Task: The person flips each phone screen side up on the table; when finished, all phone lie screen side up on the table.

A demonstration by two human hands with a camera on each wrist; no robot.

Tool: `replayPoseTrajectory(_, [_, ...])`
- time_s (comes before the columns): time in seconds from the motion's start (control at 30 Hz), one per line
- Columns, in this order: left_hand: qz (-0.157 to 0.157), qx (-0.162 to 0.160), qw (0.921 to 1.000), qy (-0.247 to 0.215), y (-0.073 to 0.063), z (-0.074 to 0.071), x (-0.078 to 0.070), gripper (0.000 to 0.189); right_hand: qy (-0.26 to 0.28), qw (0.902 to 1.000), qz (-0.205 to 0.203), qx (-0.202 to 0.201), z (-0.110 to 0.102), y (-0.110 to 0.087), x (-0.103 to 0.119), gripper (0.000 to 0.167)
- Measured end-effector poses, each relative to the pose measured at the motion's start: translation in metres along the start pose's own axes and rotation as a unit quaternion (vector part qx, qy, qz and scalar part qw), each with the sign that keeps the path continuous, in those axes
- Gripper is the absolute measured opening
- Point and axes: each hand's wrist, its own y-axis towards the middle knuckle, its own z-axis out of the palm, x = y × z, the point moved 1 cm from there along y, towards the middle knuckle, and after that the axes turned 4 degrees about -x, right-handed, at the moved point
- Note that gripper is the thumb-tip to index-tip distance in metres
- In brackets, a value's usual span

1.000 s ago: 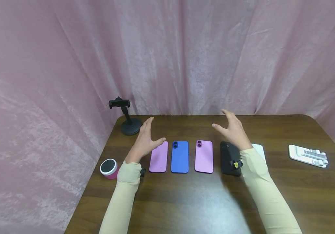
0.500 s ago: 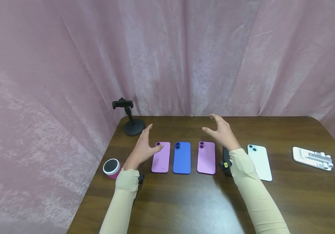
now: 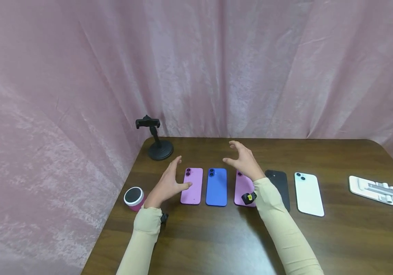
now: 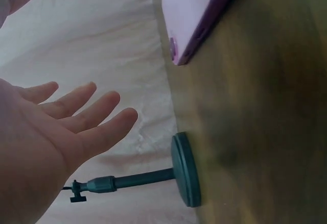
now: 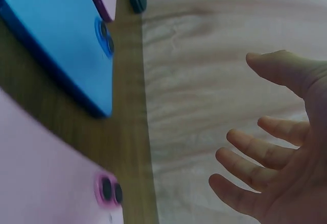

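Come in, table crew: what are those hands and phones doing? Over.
Left hand, right hand: open, both empty. Blue phone flat on table, untouched. In head view, right sleeve partly hides black phone.

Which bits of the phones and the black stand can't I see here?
Head view: part of the black phone, behind the right sleeve.
Head view: part of the right pink phone, behind the right hand and wrist camera.
Left wrist view: the top of the black stand, behind the left hand.
Left wrist view: the rest of the left pink phone, cut off by the top edge.
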Motion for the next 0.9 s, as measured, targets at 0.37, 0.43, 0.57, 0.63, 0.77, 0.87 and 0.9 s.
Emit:
replayPoseTrajectory(0.37, [-0.018, 0.0, 0.9996, -0.023, -0.006, -0.002, 0.011, 0.109, -0.007, 0.9994, -0.005, 0.032, 0.034, 0.009, 0.011, 0.073])
replayPoseTrajectory(0.43, [-0.018, 0.0, 0.9995, -0.026, -0.006, -0.001, 0.013, 0.109, -0.009, 0.9992, -0.011, 0.036, 0.039, 0.01, 0.013, 0.073])
replayPoseTrajectory(0.57, [-0.023, 0.002, 0.9991, -0.034, -0.011, 0.001, 0.015, 0.11, -0.019, 0.9979, -0.02, 0.058, 0.051, 0.012, 0.017, 0.073])
replayPoseTrajectory(0.63, [-0.023, 0.009, 0.999, -0.038, -0.014, 0.002, 0.016, 0.111, -0.027, 0.997, -0.021, 0.07, 0.058, 0.012, 0.019, 0.073])
replayPoseTrajectory(0.77, [-0.021, 0.014, 0.999, -0.037, -0.019, 0.004, 0.017, 0.112, -0.043, 0.9957, -0.024, 0.079, 0.07, 0.011, 0.022, 0.071])
replayPoseTrajectory(0.87, [-0.029, 0.022, 0.9987, -0.035, -0.02, 0.005, 0.019, 0.113, -0.049, 0.9945, -0.029, 0.088, 0.077, 0.009, 0.024, 0.068])
replayPoseTrajectory(0.9, [-0.031, 0.026, 0.9986, -0.034, -0.02, 0.006, 0.02, 0.113, -0.051, 0.994, -0.031, 0.091, 0.079, 0.009, 0.025, 0.068])
